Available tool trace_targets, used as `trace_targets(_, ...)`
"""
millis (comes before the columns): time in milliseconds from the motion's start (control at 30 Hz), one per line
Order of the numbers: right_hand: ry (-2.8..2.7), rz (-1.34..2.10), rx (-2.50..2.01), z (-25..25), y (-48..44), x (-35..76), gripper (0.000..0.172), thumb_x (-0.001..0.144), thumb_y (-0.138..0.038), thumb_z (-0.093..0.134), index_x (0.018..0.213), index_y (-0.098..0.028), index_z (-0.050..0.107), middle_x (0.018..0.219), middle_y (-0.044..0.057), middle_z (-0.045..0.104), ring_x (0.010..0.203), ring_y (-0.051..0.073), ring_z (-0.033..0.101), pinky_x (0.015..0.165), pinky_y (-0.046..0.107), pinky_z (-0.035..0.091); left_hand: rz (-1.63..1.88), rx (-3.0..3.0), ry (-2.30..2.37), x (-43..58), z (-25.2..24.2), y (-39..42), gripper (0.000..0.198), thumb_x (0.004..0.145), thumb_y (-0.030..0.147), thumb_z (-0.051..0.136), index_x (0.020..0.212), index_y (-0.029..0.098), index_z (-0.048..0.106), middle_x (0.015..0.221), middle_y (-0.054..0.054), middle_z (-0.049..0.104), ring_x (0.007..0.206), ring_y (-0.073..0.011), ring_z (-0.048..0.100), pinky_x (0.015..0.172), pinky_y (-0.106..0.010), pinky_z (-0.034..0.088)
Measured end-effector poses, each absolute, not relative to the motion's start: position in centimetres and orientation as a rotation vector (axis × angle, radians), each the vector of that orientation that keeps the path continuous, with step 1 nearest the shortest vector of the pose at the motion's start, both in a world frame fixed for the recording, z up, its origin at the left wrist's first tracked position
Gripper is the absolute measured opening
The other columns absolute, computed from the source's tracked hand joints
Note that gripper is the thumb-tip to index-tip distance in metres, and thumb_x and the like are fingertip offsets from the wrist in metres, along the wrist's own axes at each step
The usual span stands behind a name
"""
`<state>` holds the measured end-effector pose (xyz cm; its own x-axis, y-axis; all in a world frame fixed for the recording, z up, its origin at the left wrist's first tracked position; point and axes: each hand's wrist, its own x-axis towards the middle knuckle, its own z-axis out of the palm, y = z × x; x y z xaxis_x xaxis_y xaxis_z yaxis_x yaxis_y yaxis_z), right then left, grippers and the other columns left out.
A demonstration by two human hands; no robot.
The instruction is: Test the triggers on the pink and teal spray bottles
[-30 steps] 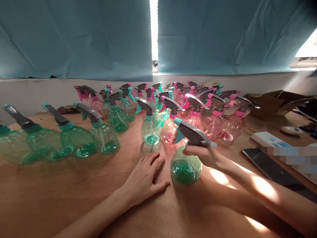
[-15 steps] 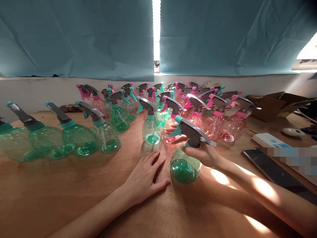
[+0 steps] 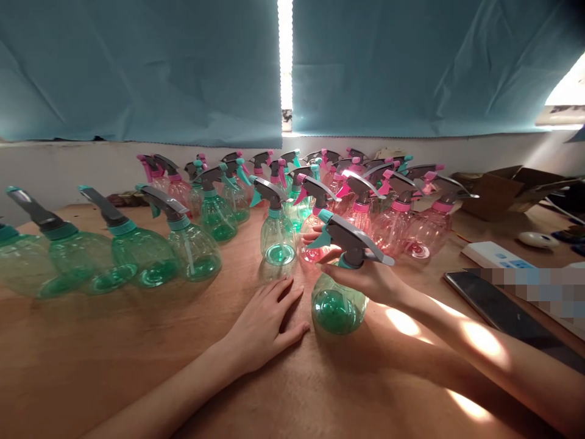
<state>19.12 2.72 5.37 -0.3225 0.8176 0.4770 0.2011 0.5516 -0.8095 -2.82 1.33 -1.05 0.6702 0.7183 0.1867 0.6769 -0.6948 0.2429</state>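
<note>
A green spray bottle [image 3: 339, 306] with a grey and teal trigger head stands upright on the wooden table in front of me. My right hand [image 3: 365, 277] is wrapped round its neck just below the head, the thumb across the near side and other fingers reaching out behind. My left hand [image 3: 262, 326] lies flat on the table to the left of this bottle, fingers spread and holding nothing. Just beyond its fingertips is another clear green spray bottle [image 3: 278, 238]. A pink spray bottle [image 3: 315, 224] stands behind my right fingers, partly covered.
Several green spray bottles [image 3: 153, 259] line the left side. More pink and green ones crowd the back. At right lie a dark phone [image 3: 493, 311], a white power strip [image 3: 491, 255], a white computer mouse [image 3: 538, 239] and an open cardboard box [image 3: 503, 192]. Blue curtains [image 3: 150, 73] hang behind.
My right thumb has shifted up and left across the bottle's neck. The whole view has drifted slightly; my left hand stays flat and the bottles keep their places.
</note>
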Motion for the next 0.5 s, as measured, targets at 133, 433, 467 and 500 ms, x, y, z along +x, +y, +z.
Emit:
trace_targets(133, -1.823, 0.798, -0.891, 5.24, 2.71, 19.19, 0.051, 0.077, -0.016, 0.058, 0.127, -0.024, 0.055, 0.109, 0.006, 0.068, 0.095, 0.019, 0.063, 0.078, 0.032, 0.050, 0.397, 2.722, 1.149, -2.80, -1.02, 1.32, 0.054, 0.092, 0.047, 0.053, 0.137, 0.018, 0.047, 0.145, -0.015, 0.042, 0.132, -0.0331, 0.039, 0.108, -0.051, 0.033)
trace_targets(433, -1.808, 0.825, -0.805, 5.19, 2.81, 19.22, 0.045, 0.078, -0.014, 0.058, 0.122, -0.024, 0.060, 0.121, 0.007, 0.061, 0.093, 0.018, 0.061, 0.084, 0.034, 0.052, 0.378, 2.694, 1.168, -2.68, -0.60, 1.32, 0.050, 0.093, 0.044, 0.052, 0.136, 0.019, 0.049, 0.146, -0.014, 0.042, 0.132, -0.0318, 0.039, 0.108, -0.050, 0.033)
trace_targets(467, -1.812, 0.831, -0.807, 5.21, 2.78, 19.24, 0.043, 0.078, -0.015, 0.058, 0.121, -0.024, 0.061, 0.122, 0.008, 0.061, 0.093, 0.018, 0.061, 0.084, 0.034, 0.052, 0.369, 2.695, 1.171, -2.67, -0.55, 1.32, 0.050, 0.093, 0.043, 0.052, 0.137, 0.019, 0.049, 0.146, -0.013, 0.042, 0.132, -0.0317, 0.039, 0.108, -0.050, 0.033)
trace_targets(500, -1.815, 0.835, -0.807, 5.23, 2.76, 19.26, 0.041, 0.079, -0.016, 0.058, 0.119, -0.023, 0.062, 0.121, 0.008, 0.061, 0.094, 0.018, 0.061, 0.084, 0.034, 0.052, 0.361, 2.696, 1.172, -2.65, -0.49, 1.32, 0.050, 0.094, 0.043, 0.052, 0.137, 0.019, 0.049, 0.146, -0.013, 0.042, 0.132, -0.0317, 0.039, 0.108, -0.050, 0.033)
